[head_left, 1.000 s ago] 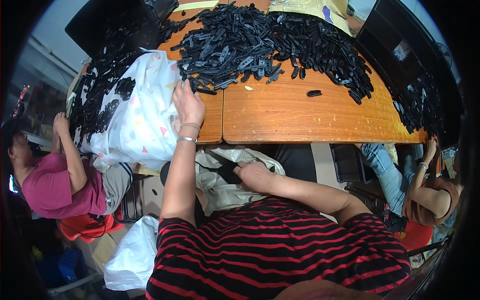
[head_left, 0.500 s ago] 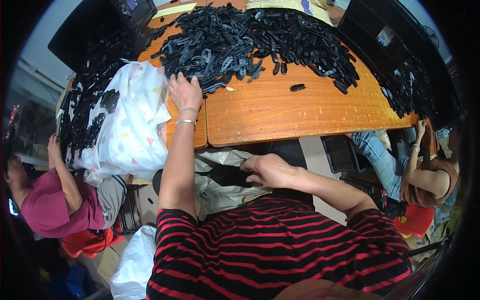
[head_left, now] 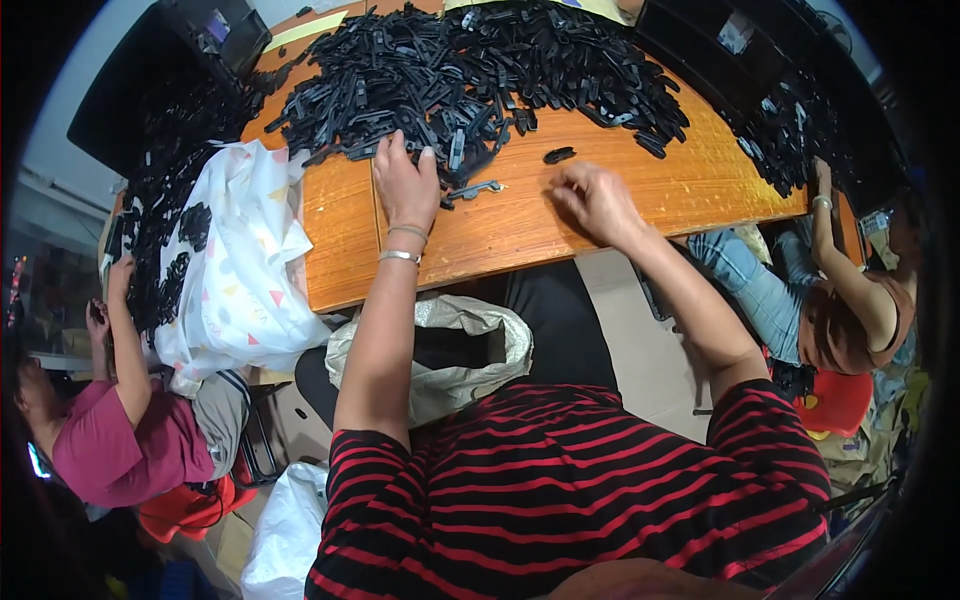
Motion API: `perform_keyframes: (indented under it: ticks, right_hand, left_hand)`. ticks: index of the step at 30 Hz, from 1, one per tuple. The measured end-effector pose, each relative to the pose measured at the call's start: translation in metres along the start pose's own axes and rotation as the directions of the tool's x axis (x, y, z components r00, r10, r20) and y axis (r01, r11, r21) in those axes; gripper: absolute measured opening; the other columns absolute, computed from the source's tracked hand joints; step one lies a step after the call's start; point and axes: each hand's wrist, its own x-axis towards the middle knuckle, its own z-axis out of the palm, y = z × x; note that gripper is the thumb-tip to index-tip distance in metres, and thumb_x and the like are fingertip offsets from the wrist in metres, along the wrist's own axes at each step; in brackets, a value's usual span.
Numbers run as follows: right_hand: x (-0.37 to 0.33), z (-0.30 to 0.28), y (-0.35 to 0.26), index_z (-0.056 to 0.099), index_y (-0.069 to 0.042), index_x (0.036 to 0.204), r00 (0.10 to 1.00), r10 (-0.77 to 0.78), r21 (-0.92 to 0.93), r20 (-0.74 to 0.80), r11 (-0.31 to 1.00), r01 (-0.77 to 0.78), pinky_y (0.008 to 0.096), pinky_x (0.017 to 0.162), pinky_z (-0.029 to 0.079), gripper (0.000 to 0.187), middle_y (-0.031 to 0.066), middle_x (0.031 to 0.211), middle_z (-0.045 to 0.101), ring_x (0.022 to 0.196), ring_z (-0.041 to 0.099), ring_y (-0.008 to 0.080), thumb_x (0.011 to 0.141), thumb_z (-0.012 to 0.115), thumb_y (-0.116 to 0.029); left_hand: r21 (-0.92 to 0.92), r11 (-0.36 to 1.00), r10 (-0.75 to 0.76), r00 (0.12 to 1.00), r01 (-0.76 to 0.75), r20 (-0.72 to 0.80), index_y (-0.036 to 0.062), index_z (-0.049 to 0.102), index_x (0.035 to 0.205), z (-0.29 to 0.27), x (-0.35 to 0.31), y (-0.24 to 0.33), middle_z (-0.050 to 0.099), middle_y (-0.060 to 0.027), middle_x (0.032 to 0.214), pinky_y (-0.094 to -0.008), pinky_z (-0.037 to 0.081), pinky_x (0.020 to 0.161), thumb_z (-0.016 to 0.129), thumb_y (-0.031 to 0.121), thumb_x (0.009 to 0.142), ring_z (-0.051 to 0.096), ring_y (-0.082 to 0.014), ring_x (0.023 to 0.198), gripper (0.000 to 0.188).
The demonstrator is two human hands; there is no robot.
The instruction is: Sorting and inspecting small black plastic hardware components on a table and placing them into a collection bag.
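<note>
A large pile of slim black plastic parts (head_left: 400, 85) covers the far part of the wooden table (head_left: 480, 240). My left hand (head_left: 405, 185) rests at the pile's near edge, fingers stretched and apart, touching the closest parts. Just right of it lies a greyish part (head_left: 478, 189) on the bare wood. My right hand (head_left: 598, 203) hovers low over the table, fingers loosely bent, nothing visible in them. One single black part (head_left: 560, 155) lies just beyond its fingertips. In my lap, a beige woven sack (head_left: 515, 350) gapes, dark inside.
A white patterned plastic bag (head_left: 245, 250) hangs over the table's left edge. Black crates (head_left: 165, 85) with more parts stand at both sides. One co-worker (head_left: 130, 430) sits at left, another (head_left: 850, 320) at right. A white sack (head_left: 285, 530) is on the floor.
My right hand has risen from the sack's mouth to above the table. My left hand has shifted right along the pile, and some parts now lie closer to me.
</note>
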Motion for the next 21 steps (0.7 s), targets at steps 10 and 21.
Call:
perform_keyframes:
  ticks: [10,21]
  right_hand:
    - [0.034,-0.006,0.029,0.065,-0.005,0.101,0.999,-0.024,-0.317,-0.049,0.949,0.007,0.0452,0.077,0.05,0.021,0.0159,0.099,0.059,0.089,0.062,0.037,0.08,0.066,-0.009]
    - [0.028,-0.013,0.021,0.059,0.0,0.108,0.998,-0.003,-0.16,0.062,0.987,0.012,0.0412,0.075,0.051,0.03,0.0171,0.089,0.063,0.083,0.064,0.0347,0.08,0.068,-0.005]
  left_hand:
    - [0.121,0.855,0.48,0.857,-0.505,0.186,0.0072,0.067,0.097,-0.03,-0.051,0.048,0.061,-0.0068,0.098,-0.0389,0.042,0.081,0.07,0.012,0.077,0.054,-0.0268,0.094,0.02]
    - [0.124,0.822,0.519,0.82,-0.556,0.243,0.0093,0.054,0.079,-0.013,-0.049,0.051,0.055,-0.006,0.081,-0.0383,0.042,0.073,0.072,0.013,0.072,0.052,-0.0254,0.084,0.02]
